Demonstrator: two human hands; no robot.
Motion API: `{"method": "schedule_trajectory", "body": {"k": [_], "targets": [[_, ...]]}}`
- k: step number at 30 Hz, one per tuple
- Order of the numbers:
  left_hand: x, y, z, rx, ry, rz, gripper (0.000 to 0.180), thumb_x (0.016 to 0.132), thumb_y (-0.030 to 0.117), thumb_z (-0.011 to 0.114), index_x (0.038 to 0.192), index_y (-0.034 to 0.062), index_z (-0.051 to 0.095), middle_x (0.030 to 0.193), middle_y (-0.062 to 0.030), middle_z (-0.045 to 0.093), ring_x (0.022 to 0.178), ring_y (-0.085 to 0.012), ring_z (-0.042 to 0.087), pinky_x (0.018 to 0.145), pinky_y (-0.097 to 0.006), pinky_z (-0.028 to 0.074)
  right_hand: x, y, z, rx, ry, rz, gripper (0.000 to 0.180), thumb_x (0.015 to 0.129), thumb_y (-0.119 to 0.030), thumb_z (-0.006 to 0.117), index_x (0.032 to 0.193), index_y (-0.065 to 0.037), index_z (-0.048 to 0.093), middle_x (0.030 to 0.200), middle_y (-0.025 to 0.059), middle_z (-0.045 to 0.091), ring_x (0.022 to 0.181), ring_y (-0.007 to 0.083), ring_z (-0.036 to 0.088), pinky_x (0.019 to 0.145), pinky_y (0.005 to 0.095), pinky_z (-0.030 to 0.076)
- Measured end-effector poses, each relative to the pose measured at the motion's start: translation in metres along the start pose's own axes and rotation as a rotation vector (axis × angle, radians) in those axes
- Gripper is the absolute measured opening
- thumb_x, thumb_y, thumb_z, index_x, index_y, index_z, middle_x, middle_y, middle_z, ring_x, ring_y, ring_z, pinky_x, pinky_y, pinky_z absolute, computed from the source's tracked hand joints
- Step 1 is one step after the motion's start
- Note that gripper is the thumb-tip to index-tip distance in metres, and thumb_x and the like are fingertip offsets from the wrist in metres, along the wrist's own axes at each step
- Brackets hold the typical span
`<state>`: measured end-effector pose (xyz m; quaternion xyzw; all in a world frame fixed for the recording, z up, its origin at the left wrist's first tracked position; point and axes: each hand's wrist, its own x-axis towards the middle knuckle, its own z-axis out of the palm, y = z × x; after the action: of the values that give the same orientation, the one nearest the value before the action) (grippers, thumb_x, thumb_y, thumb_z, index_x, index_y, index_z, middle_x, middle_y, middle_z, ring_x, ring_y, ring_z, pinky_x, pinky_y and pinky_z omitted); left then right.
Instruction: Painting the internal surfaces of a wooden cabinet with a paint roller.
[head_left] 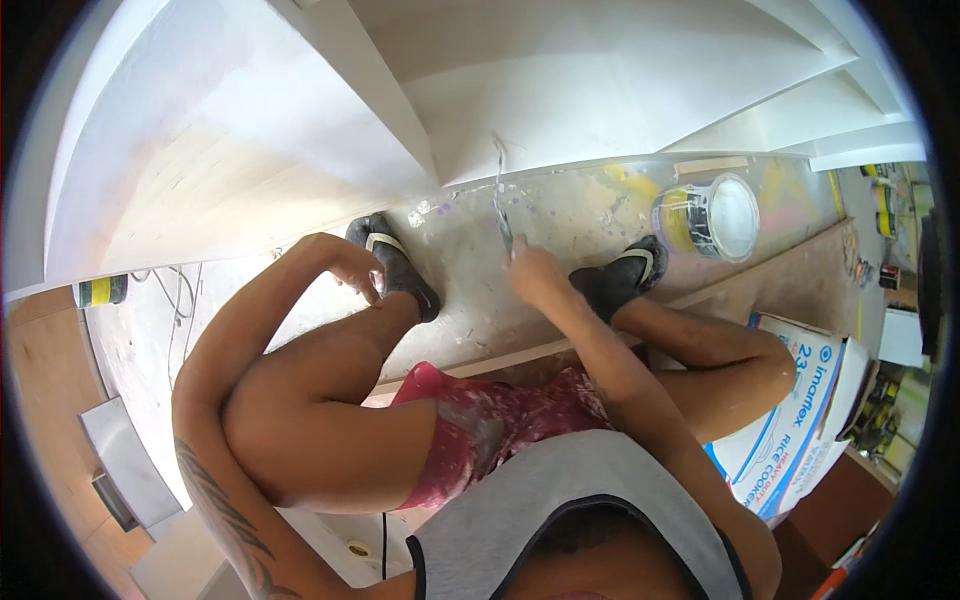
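Note:
My right hand (542,277) is closed around a slim, paint-smeared tool (502,205). Its narrow far end looks bent and reaches toward the lower edge of a white cabinet (540,90); I cannot make out its exact kind, nor whether it touches the panel. Over my left shin, near the ankle, my left hand (355,268) hangs with loosely bent, parted fingers and nothing visible in them. A white side panel (230,130), with a patch of bare wood tone low down, stands just beyond that hand.
A paint bucket (708,217) stands on the stained floor (545,215) to the right. Beside my right knee is a white and blue cardboard box (795,410). Loose cable (180,305) and another can (103,291) lie at left. My feet, in dark slip-ons, flank the work area.

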<state>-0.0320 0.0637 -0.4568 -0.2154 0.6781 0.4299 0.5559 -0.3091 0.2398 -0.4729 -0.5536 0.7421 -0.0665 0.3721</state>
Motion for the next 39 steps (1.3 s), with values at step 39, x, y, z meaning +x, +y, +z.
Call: {"method": "schedule_trajectory", "body": {"k": [39], "targets": [[-0.008, 0.005, 0.001, 0.028, 0.035, 0.137, 0.072, 0.082, 0.052, 0.071, 0.13, 0.0009, 0.055, 0.126, -0.0177, 0.062, 0.119, -0.0315, 0.057, 0.102, -0.042, 0.044, 0.102, -0.037, 0.009, -0.029, 0.181, -0.021, 0.039, 0.093, -0.027, 0.053, 0.11, 0.008, 0.052, 0.092, 0.0272, 0.069, 0.087, 0.0423, 0.068, 0.079, 0.0499, 0.054]]}}
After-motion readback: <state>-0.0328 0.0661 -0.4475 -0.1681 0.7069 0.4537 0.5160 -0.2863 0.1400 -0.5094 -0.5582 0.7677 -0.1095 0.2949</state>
